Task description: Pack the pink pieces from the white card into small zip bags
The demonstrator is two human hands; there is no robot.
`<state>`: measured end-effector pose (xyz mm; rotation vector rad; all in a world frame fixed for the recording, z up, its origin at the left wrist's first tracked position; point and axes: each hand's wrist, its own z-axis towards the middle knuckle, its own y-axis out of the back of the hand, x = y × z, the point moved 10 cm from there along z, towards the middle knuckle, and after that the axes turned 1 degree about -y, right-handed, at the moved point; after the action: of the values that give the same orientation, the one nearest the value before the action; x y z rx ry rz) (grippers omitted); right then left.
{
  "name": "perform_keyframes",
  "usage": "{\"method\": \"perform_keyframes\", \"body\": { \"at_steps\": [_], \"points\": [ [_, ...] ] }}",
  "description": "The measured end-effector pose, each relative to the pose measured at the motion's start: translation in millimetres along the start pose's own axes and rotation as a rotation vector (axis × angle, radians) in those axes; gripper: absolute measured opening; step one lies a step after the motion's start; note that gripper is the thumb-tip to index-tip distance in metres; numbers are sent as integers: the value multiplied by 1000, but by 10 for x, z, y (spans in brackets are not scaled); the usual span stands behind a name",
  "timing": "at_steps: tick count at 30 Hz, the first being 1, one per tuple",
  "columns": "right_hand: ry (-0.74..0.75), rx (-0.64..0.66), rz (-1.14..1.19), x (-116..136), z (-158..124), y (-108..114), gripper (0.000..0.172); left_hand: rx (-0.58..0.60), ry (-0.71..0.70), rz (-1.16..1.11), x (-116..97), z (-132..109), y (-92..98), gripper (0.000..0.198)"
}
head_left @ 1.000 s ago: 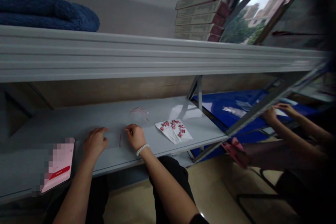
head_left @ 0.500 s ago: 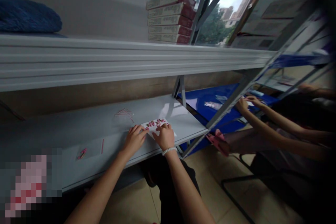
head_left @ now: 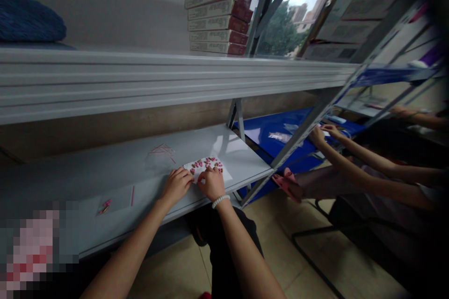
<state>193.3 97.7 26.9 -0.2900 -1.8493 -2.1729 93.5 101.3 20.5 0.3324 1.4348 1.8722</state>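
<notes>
A white sheet [head_left: 224, 175] with several small pink and brown pieces on its upper part lies on the grey worktop. My left hand [head_left: 177, 184] is closed at the sheet's left corner, thumb and fingertips gripping it. Over the lower middle of the sheet, my right hand [head_left: 212, 184] has its fingers curled in a pinch, and whatever is between them is too small to make out. Left of my hands rests a clear zip bag [head_left: 121, 198] with a few pink and brown pieces inside. Behind them lie more clear bags with red seal strips [head_left: 163, 150].
A white shelf edge [head_left: 157, 77] runs low above the worktop [head_left: 115, 159], bearing stacked boxes [head_left: 210, 23] and a blue bundle [head_left: 30, 18]. A metal post [head_left: 301, 126] stands at the right. Beyond it, another person's hands [head_left: 322, 134] work at a blue table [head_left: 256, 135].
The view has shifted slightly. My right hand has drawn down toward the sheet's near edge, uncovering more of the pink and brown pieces. My left hand stays at the left corner.
</notes>
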Motion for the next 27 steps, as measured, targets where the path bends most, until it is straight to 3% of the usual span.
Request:
{"method": "perform_keyframes", "body": {
  "at_steps": [17,22,24,27],
  "points": [
    [28,27,44,165,-166,-53,9,3,6,18,-4,-194,73,14],
    [42,-26,147,186,-141,-19,11,2,7,9,-26,-223,118,16],
    [62,-80,194,256,-34,37,14,-14,38,12,59,-227,166,19],
    [119,-88,159,514,309,25,25,-81,176,53,421,-219,305,25]
  ]
}}
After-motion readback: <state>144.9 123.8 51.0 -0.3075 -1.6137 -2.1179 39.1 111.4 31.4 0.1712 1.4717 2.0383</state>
